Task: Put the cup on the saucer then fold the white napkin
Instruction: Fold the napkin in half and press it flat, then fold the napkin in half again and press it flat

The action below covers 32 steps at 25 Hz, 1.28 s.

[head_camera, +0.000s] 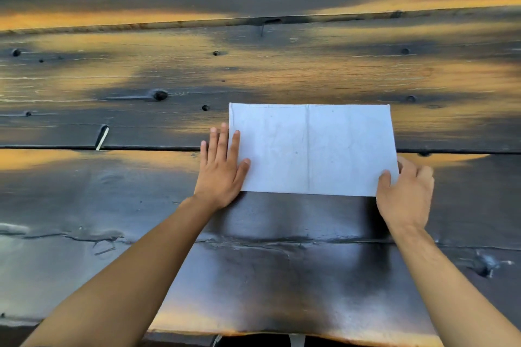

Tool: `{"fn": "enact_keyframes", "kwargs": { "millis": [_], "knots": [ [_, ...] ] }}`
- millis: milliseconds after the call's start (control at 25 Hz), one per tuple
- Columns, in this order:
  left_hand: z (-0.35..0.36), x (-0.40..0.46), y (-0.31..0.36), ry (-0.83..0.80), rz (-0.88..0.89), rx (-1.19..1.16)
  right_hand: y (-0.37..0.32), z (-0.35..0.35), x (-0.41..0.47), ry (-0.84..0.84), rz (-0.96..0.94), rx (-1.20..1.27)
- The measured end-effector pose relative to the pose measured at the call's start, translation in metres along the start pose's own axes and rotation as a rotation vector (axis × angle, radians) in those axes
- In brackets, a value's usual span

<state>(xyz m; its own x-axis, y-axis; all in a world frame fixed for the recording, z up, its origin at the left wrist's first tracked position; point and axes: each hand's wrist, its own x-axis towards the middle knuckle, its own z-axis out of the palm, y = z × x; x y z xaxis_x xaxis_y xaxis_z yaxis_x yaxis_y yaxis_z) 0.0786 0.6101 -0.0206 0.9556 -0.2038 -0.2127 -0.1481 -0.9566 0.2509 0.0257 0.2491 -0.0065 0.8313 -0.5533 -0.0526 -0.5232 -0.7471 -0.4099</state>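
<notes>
The white napkin (311, 149) lies flat on the dark wooden table (253, 276) as a wide rectangle, with a vertical crease down its middle. My left hand (221, 170) rests flat with fingers spread at the napkin's left edge, thumb and forefinger lying on the cloth. At the lower right corner my right hand (404, 194) pinches the napkin, thumb on top and fingers curled behind the edge. No cup or saucer is in view.
The table is made of dark, glossy planks with knots, cracks and gaps between boards. Its near edge (282, 334) runs along the bottom of the view, right below my forearms.
</notes>
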Motion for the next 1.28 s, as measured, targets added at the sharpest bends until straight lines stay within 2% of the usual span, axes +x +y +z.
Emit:
{"fn": "enact_keyframes", "kwargs": {
  "millis": [40, 120, 240, 320, 400, 520, 600, 640, 720, 760, 840, 880, 920, 960, 1040, 1120, 1200, 1280],
  "knots": [
    [-0.002, -0.008, 0.008, 0.055, -0.009, 0.005, 0.001, -0.002, -0.007, -0.042, 0.058, 0.028],
    [0.002, -0.032, 0.039, 0.127, 0.098, -0.004, 0.0, -0.009, -0.019, -0.107, 0.143, 0.084],
    [0.017, -0.067, 0.095, 0.116, 0.356, -0.047, -0.006, -0.018, -0.041, -0.159, 0.303, 0.208],
    [0.025, -0.089, 0.129, 0.078, 0.46, -0.036, -0.013, -0.023, -0.062, -0.21, 0.447, 0.301],
    [0.027, -0.108, 0.151, 0.052, 0.497, -0.027, -0.021, -0.027, -0.084, -0.312, 0.589, 0.464],
    [0.02, -0.128, 0.161, 0.069, 0.469, -0.1, -0.04, -0.037, -0.119, -0.553, 0.852, 0.715],
    [0.012, -0.135, 0.156, 0.071, 0.435, -0.172, -0.051, -0.042, -0.136, -0.677, 0.892, 0.76],
    [0.006, -0.139, 0.152, 0.048, 0.403, -0.223, -0.055, -0.044, -0.142, -0.731, 0.844, 0.745],
    [-0.002, -0.146, 0.141, 0.002, 0.313, -0.32, -0.059, -0.049, -0.153, -0.787, 0.609, 0.599],
    [-0.006, -0.15, 0.135, 0.009, 0.277, -0.341, -0.059, -0.052, -0.157, -0.737, 0.442, 0.455],
    [-0.014, -0.157, 0.123, 0.05, 0.215, -0.383, -0.056, -0.06, -0.157, -0.495, 0.037, 0.186],
    [-0.017, -0.159, 0.118, 0.067, 0.185, -0.417, -0.052, -0.063, -0.155, -0.404, -0.192, 0.14],
    [-0.02, -0.162, 0.114, 0.081, 0.161, -0.455, -0.047, -0.066, -0.15, -0.402, -0.405, 0.126],
    [-0.022, -0.166, 0.11, 0.096, 0.136, -0.492, -0.042, -0.068, -0.145, -0.472, -0.58, 0.13],
    [-0.028, -0.173, 0.105, 0.13, 0.083, -0.546, -0.034, -0.068, -0.134, -0.614, -0.809, 0.044],
    [-0.033, -0.178, 0.098, 0.172, 0.034, -0.58, -0.028, -0.065, -0.123, -0.571, -0.905, -0.069],
    [-0.036, -0.183, 0.09, 0.207, -0.02, -0.598, -0.026, -0.066, -0.109, -0.467, -0.821, -0.073],
    [-0.041, -0.187, 0.081, 0.226, -0.125, -0.648, -0.028, -0.071, -0.095, -0.461, -0.709, 0.03]
  ]
}}
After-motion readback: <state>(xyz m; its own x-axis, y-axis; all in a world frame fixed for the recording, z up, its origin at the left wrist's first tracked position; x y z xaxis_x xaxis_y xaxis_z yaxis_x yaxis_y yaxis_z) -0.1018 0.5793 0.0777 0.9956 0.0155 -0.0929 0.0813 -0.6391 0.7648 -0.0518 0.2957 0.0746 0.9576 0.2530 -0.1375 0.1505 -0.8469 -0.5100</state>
